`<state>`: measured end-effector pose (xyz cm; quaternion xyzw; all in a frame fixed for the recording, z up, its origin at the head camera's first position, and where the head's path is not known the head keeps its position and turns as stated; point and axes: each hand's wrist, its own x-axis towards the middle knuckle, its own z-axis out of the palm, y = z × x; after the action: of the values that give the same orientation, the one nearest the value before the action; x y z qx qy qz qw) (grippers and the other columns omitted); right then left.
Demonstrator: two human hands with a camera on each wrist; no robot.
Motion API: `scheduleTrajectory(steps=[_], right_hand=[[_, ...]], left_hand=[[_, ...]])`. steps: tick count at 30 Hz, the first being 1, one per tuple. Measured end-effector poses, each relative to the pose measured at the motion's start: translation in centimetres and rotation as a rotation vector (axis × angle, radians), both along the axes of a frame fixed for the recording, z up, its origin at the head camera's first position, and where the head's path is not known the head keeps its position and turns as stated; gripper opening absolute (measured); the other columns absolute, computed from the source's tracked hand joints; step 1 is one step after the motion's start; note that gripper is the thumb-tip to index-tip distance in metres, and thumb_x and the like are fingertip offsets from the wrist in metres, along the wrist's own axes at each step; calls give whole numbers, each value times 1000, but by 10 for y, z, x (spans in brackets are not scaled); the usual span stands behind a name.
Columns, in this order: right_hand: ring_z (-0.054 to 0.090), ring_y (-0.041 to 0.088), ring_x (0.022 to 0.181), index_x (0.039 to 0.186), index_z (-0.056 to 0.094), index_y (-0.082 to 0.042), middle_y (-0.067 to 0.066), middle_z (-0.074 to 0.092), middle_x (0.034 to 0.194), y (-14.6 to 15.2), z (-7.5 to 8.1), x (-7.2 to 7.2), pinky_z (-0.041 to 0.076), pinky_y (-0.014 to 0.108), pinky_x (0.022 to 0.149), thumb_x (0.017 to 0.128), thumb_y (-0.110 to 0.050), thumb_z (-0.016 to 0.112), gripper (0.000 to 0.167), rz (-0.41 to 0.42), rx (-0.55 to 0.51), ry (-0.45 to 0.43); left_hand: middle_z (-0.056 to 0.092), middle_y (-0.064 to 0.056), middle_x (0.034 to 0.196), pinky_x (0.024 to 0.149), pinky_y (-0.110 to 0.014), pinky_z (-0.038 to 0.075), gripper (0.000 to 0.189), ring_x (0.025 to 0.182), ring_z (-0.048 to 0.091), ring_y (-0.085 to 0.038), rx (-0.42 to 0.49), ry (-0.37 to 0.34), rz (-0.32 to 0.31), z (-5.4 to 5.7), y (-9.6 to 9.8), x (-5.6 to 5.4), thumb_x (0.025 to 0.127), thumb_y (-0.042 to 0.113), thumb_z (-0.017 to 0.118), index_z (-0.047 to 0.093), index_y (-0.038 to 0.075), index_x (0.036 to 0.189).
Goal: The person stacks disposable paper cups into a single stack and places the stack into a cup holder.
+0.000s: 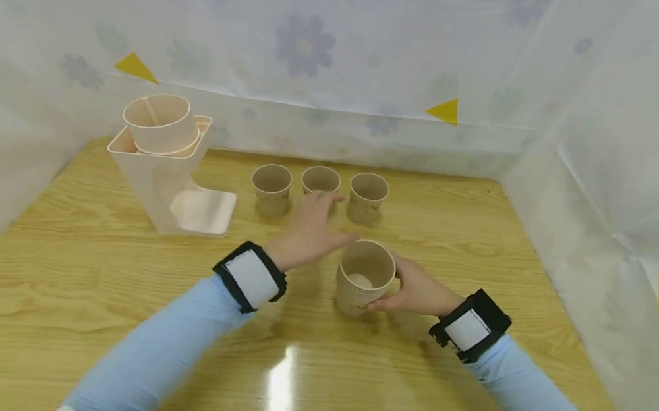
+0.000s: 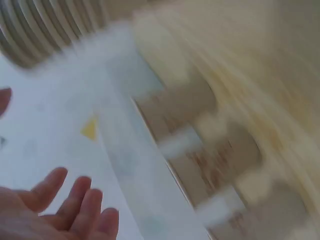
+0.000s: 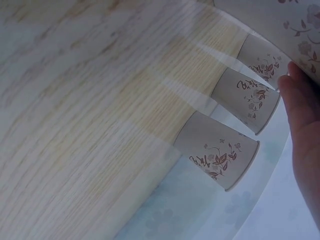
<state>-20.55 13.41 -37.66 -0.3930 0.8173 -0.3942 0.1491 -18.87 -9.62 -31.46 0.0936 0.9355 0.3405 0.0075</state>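
My right hand [image 1: 417, 288] grips a stack of nested paper cups [image 1: 350, 299] from its right side, over the middle of the table. Three single paper cups stand upright in a row behind it: a left cup [image 1: 272, 201], a middle cup [image 1: 314, 179] and a right cup [image 1: 365, 207]. In the head view my left hand [image 1: 310, 229] hovers left of the stack, fingers extended, and partly covers the middle cup. The left wrist view shows that hand [image 2: 75, 212] with nothing in it. Printed flowers decorate the cups [image 3: 215, 152] in the right wrist view.
At the back left of the wooden table [image 1: 89, 288] stands a cream-coloured holder [image 1: 159, 179] with a round container [image 1: 163, 136] on top and a flat foot. White flowered sheeting [image 1: 380, 51] encloses the back and sides, with yellow triangles on it.
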Motion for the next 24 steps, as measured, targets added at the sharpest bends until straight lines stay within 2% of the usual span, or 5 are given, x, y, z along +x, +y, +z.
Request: scheduleTrajectory(steps=[4, 7, 15, 21, 24], right_hand=[[56, 25, 113, 131, 48, -4, 11, 60, 123, 1, 1, 0, 45, 43, 96, 66, -18, 85, 76, -6, -17, 14], [56, 27, 114, 131, 47, -3, 12, 59, 124, 1, 1, 0, 45, 45, 96, 65, -17, 85, 77, -5, -18, 6], [54, 27, 116, 133, 46, -3, 12, 58, 126, -1, 1, 1, 44, 45, 98, 66, -16, 85, 78, 3, -12, -6], [54, 27, 116, 132, 46, -3, 12, 58, 126, -2, 2, 2, 43, 45, 98, 66, -17, 85, 77, 1, -7, -19], [54, 27, 116, 132, 46, -4, 11, 58, 126, 0, 3, 2, 43, 45, 98, 66, -18, 85, 78, -8, 1, -23]], left_hand=[[40, -20, 137, 106, -50, 30, 71, 128, 34, -36, -4, 52, 252, -5, -34, -31, 83, 40, 66, 39, 5, 137], [35, -23, 139, 107, -51, 28, 77, 130, 30, -39, -16, 59, 367, -17, -57, -50, 81, 39, 68, 34, 1, 139], [27, -24, 148, 110, -54, 27, 93, 137, 23, -41, -84, -21, 405, -41, -80, -73, 80, 41, 70, 20, -2, 146], [40, -27, 136, 103, -53, 35, 78, 128, 33, -42, -102, 15, 487, -48, -80, -81, 82, 33, 68, 30, -2, 140], [39, -29, 135, 103, -51, 37, 81, 128, 33, -44, -71, 2, 507, -47, -80, -83, 81, 32, 70, 28, -2, 141]])
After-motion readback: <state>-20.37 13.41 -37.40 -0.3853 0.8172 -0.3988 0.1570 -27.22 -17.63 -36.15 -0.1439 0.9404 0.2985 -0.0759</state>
